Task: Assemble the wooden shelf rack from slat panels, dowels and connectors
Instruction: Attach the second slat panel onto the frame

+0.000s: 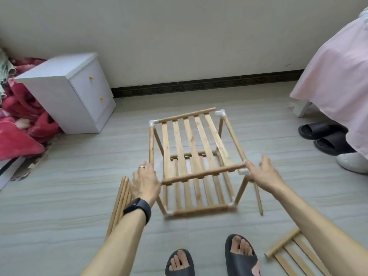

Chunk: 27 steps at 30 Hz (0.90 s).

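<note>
- Rack (191,156) stands on the floor (79,186) with two tiers in place: the lower slat panel (199,198) at its base, the top slat panel (189,144) at hand level.
- Left hand (146,182) lies over the rack's near-left top corner. Grip apart, fingers fairly straight, pointing along the left side dowel (151,144). The joint under the palm is hidden, so I cannot tell whether a connector is seated there.
- Right hand (262,174) is at the rack's near-right top corner. Grip apart, fingers spread, forefinger tip on the joint just above the white connector (243,172). Thumb not visible.
- Judged step: seating the two near corners of the top tier.
- Method: press both corners together, straight down the line of the uprights, so the frame does not lean to one side.
- Check afterwards that the near rail ends sit fully home in their sockets, with no bare gap at either joint.
- Risk: a lopsided push may lever the far-right connector (220,112) off its dowel. Go slowly and watch the rack's far edge.
- Stock: loose dowels (121,200) lie just left of the rack and a single dowel (258,200) just right of it. A spare slat panel (288,253) lies on the floor, nearer the person and right of the rack, apart from it.
</note>
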Tool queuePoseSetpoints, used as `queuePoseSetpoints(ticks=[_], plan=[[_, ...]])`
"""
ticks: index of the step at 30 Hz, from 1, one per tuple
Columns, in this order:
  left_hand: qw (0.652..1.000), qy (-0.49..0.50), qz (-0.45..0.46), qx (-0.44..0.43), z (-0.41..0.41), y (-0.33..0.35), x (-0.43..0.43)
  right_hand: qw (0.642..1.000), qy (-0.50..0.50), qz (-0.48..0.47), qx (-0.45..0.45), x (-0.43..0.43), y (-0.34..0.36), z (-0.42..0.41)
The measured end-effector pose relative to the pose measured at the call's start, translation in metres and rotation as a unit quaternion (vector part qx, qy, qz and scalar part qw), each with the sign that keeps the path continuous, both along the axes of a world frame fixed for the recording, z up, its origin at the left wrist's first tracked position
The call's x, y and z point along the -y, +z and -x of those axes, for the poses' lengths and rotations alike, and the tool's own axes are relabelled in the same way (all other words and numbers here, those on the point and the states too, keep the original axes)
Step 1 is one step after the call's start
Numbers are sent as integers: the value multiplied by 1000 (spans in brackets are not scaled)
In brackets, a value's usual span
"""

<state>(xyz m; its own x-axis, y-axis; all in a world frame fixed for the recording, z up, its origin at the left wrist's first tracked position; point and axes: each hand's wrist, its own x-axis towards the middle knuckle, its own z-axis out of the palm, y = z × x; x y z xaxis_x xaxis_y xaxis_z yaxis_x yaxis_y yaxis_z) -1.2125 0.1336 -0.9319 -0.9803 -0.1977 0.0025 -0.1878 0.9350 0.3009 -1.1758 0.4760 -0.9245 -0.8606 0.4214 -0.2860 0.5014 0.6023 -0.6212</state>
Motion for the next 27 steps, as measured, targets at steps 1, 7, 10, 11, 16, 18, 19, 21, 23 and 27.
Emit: queuePoseSetpoints(ticks=[1,7,10,11,16,18,19,21,23,27], plan=[[999,1,37,-17,3,4,1,999,21,24,14,4,-5,-5],[940,-325,29,-96,-18,14,-65,991,9,124,-49,60,-32,-38],[889,-445,64,-86,-31,7,-103,977,-10,198,-75,84,-41,-47],[878,-464,79,-84,-33,4,-112,972,-17,216,-86,90,-44,-51],[844,-505,158,-83,-43,-7,-135,970,-59,186,-141,93,-58,-73],[840,-516,139,-95,-51,-6,-142,970,-100,155,-157,86,-60,-81],[838,-518,130,-112,-55,-6,-144,969,-105,147,-166,83,-59,-85],[831,-514,129,-167,-62,-7,-142,966,-101,148,-185,79,-59,-89],[825,-509,125,-211,-67,-12,-139,965,-100,156,-187,74,-61,-89],[828,-523,89,-182,-70,-17,-138,965,-103,167,-172,65,-63,-86]])
